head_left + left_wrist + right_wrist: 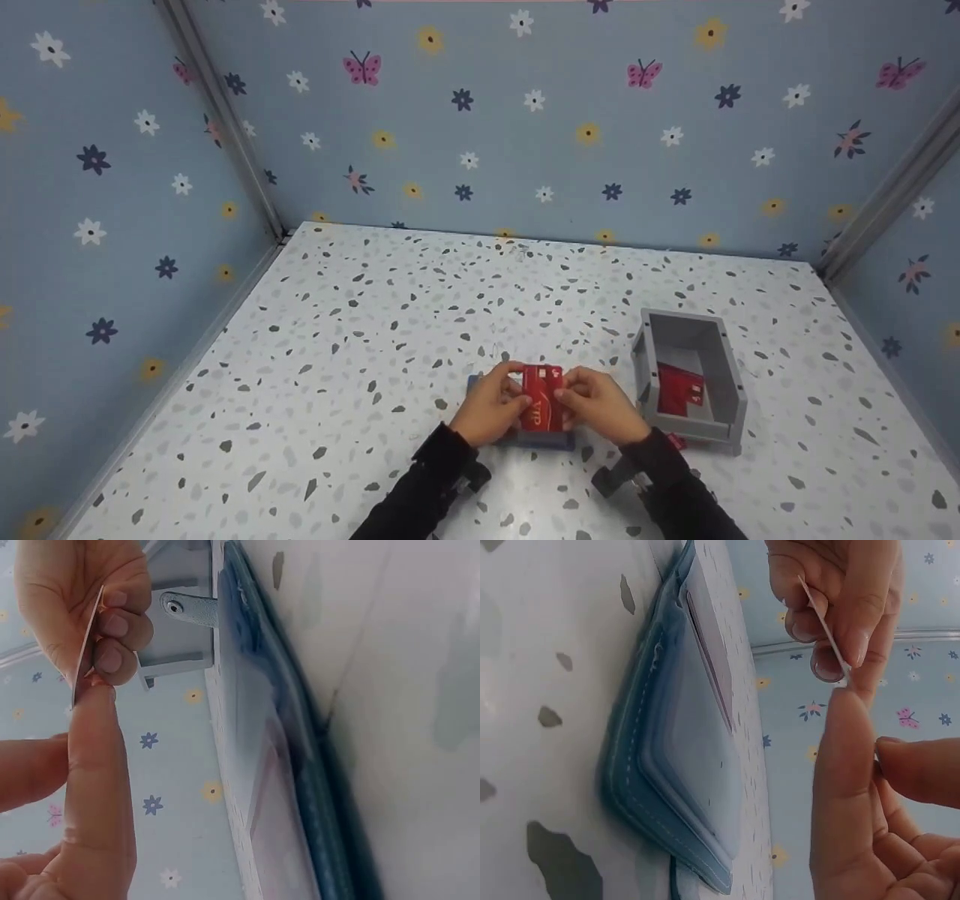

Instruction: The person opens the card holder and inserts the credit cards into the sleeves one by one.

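Both hands hold a red card (541, 409) lettered "VIP", upright in the head view. My left hand (484, 409) grips its left edge, and my right hand (606, 409) pinches the right edge with the thumb on its face. In the wrist views the card (85, 652) appears edge-on as a thin line between the fingertips. Below lies an open blue card holder (641, 742) with clear plastic sleeves (697, 735), apart from the card. A strap with a snap button (191, 609) sticks up from it. The hands partly cover the holder in the head view.
To the right stands a grey plastic bin (733, 397) with several red cards (679, 390) inside. A small red piece (677, 441) shows beside the bin, near the right sleeve. Flowered blue panels (495, 127) border the speckled white table (360, 322) at the back and sides.
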Demonstrator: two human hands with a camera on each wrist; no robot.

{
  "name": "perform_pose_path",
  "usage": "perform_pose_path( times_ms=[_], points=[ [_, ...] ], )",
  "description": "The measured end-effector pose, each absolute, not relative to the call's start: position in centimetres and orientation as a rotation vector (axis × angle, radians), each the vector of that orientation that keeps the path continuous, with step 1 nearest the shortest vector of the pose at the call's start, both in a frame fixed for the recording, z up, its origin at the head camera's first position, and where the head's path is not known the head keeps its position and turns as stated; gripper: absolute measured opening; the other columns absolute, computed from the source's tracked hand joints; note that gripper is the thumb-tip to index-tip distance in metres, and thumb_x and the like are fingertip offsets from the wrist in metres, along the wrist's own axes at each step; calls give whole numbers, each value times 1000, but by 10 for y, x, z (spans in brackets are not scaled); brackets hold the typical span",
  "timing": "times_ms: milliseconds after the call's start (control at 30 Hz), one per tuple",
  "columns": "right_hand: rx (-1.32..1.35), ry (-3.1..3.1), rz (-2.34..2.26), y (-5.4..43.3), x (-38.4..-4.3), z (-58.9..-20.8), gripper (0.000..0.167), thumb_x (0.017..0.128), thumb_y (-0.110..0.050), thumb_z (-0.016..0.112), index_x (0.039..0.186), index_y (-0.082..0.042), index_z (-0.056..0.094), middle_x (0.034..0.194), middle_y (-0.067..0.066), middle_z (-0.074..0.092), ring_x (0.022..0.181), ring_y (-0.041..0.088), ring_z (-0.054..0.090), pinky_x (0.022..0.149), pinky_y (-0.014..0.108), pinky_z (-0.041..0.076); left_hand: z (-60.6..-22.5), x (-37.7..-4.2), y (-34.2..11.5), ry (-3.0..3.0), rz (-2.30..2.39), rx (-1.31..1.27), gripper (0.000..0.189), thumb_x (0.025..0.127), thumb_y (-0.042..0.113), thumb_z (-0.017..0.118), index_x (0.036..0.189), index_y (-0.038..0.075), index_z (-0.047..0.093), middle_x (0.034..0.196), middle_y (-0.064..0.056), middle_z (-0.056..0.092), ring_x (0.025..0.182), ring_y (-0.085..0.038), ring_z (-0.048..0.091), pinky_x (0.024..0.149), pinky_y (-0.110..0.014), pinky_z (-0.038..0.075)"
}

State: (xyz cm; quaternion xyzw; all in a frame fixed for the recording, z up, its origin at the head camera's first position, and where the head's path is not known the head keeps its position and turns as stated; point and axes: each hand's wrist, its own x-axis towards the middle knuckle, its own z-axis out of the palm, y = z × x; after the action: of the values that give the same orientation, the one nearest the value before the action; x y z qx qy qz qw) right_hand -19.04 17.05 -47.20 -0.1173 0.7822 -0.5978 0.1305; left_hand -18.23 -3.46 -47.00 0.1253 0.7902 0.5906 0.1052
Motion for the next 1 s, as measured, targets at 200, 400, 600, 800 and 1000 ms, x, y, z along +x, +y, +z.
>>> perform_pose_path(
  times_ms=[200,400,600,800,1000],
  points=[
    [-340,2303,-1715,170,-189,-468,18,94,-9,61,100,7,55,72,5,64,60,13,63,59,34,61,-467,-182,-37,2369,1727,370,45,91,-1,59,134,1,47,89,-8,64,61,-10,59,58,-30,57],
    [-397,2485,-1652,179,-192,-463,18,94,-15,63,99,2,61,80,15,66,68,15,63,61,27,59,-463,-184,-43,2410,1721,378,46,91,-1,59,136,1,47,89,-10,63,65,-11,60,57,-26,55],
    [-570,2776,-1365,181,-192,-462,16,93,-23,65,99,-8,65,93,5,69,89,17,64,78,29,56,-460,-186,-54,2464,1711,376,56,91,0,60,144,5,41,89,-11,65,59,-12,58,49,-24,52],
    [-677,2885,-1081,179,-189,-466,31,91,-25,68,113,-5,63,112,12,66,110,32,62,93,49,54,-458,-189,-60,2522,1663,320,59,89,0,61,145,9,42,87,-10,65,61,-11,57,55,-27,54],
    [-648,2899,-791,175,-186,-469,56,88,-31,71,134,-2,55,142,26,50,127,42,52,106,57,44,-462,-191,-62,2582,1588,310,55,87,-2,61,140,2,46,83,-9,67,61,-10,57,54,-25,53]
  ],
)
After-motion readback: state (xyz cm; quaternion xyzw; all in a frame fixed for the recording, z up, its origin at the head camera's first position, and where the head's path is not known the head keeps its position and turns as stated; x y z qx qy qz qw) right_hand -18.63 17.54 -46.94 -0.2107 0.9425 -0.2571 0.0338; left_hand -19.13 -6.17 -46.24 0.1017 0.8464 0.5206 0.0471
